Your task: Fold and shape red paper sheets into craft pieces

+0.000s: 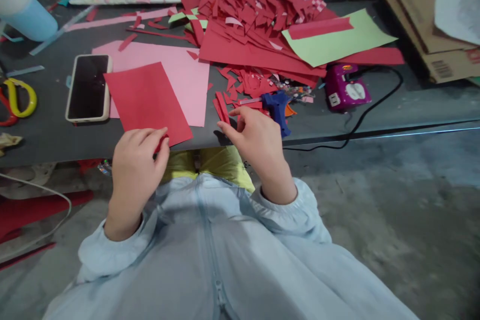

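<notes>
My left hand (140, 157) is curled at the near edge of a red paper sheet (148, 97), its thumb and fingers close together with red paper showing between them. Under that sheet lies a larger pink sheet (187, 87). My right hand (258, 140) is at the table's front edge, thumb and forefinger apart on either side of the near end of small red paper strips (221, 105). Whether it touches them I cannot tell. Just beyond its knuckles lies a blue glue gun (277, 107), partly hidden by the hand.
Behind are a big heap of cut red paper (247, 5) and a light green sheet (337, 42). A phone (90, 87) and yellow-handled scissors (22, 97) lie left. At right are a purple device (345, 90), a black cord (392, 92) and cardboard (416, 25).
</notes>
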Available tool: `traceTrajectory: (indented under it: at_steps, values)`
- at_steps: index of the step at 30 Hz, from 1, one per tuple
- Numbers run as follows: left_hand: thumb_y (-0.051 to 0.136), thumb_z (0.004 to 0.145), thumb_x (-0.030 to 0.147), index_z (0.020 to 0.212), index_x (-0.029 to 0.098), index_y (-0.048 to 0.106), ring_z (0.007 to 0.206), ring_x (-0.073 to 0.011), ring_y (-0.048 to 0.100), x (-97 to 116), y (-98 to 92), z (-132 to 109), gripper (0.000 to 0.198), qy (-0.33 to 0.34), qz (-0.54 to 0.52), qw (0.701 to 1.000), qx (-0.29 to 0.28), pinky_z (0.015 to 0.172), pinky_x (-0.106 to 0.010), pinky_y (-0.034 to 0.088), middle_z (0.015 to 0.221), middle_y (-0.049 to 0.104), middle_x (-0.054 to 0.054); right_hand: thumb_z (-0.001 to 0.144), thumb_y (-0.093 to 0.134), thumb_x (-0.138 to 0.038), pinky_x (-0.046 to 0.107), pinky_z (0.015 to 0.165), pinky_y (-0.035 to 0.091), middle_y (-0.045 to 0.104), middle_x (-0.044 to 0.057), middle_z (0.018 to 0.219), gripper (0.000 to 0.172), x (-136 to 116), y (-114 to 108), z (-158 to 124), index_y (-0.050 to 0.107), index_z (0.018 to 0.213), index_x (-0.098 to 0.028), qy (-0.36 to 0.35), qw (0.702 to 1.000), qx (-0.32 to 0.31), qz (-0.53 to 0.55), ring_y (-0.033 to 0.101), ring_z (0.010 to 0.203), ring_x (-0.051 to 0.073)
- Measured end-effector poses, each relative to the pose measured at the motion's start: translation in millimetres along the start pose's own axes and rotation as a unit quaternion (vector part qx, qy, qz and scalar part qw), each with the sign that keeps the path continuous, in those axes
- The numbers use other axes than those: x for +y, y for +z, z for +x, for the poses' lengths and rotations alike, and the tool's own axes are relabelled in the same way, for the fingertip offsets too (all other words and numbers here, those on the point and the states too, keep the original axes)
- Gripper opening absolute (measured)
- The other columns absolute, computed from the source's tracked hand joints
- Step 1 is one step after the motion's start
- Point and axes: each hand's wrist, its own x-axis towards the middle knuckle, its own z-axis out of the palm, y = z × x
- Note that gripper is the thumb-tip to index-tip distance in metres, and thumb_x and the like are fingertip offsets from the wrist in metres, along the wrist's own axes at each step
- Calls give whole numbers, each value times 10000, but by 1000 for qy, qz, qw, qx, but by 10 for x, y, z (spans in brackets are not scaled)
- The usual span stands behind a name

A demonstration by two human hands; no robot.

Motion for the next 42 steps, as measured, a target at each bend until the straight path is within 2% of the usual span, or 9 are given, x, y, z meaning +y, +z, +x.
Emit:
traceTrajectory:
  at_steps: [4,10,15,19,26,31,33,37,42]
  values:
    - [518,956,302,1148,239,708,944,-258,669,-133,-49,-99,277,-44,25,998,28,836,-398,530,1017,743,-81,905,629,-377,318,625,365,707,70,821,245,-25,61,-26,660,1045,-178,-25,999,-8,-27,640,762,239]
    - [512,961,323,1216,260,665,951,-263,656,-256,-131,-230,303,-106,41,993,18,786,-381,519,1059,720,-84,914,594,-304,315,621,355,734,82,885,179,5,121,37,669,1024,-185,-17,999,1,-42,645,789,243]
    - [632,895,383,1238,239,629,997,-312,620,-342,-171,-278,371,-68,36,996,-37,854,-443,517,1096,677,-119,918,589,-277,326,632,367,737,94,896,161,-37,161,99,673,1015,-179,2,999,1,-55,649,796,259]
    - [682,852,339,1197,201,626,994,-341,585,-404,-154,-319,376,-54,39,995,-76,848,-473,516,1085,631,-147,920,577,-278,350,670,399,734,100,886,158,-71,177,171,672,995,-177,10,998,1,-58,654,823,286]
    - [622,867,249,1027,236,655,929,-290,578,-438,-130,-342,164,-46,29,996,-70,811,-425,490,988,619,-97,928,558,-270,388,725,448,733,147,935,182,-119,173,331,677,1000,-153,43,995,-12,-85,662,863,306]
    - [593,885,248,982,203,675,934,-268,577,-456,-130,-352,134,-30,30,997,-67,824,-396,485,939,645,-78,912,573,-264,383,739,445,745,140,985,168,-136,161,364,673,1003,-165,45,996,-6,-83,666,900,308]
    - [590,894,249,961,192,682,916,-259,580,-459,-131,-353,127,-21,30,997,-64,816,-386,480,912,653,-75,911,576,-269,363,731,434,746,122,971,175,-149,149,329,671,1017,-167,28,997,0,-65,665,899,291]
    - [580,924,256,926,186,688,883,-243,587,-441,-143,-340,129,-5,33,998,-43,805,-366,477,881,663,-65,884,601,-259,322,681,404,706,57,812,155,-194,139,207,672,997,-182,-37,999,0,-5,650,817,242]
    - [563,948,244,944,214,698,835,-191,620,-403,-174,-336,139,-7,-2,1000,-24,734,-308,477,899,675,-33,840,606,-166,294,668,394,680,39,847,226,-278,160,91,672,1055,-192,-140,987,-63,44,625,808,206]
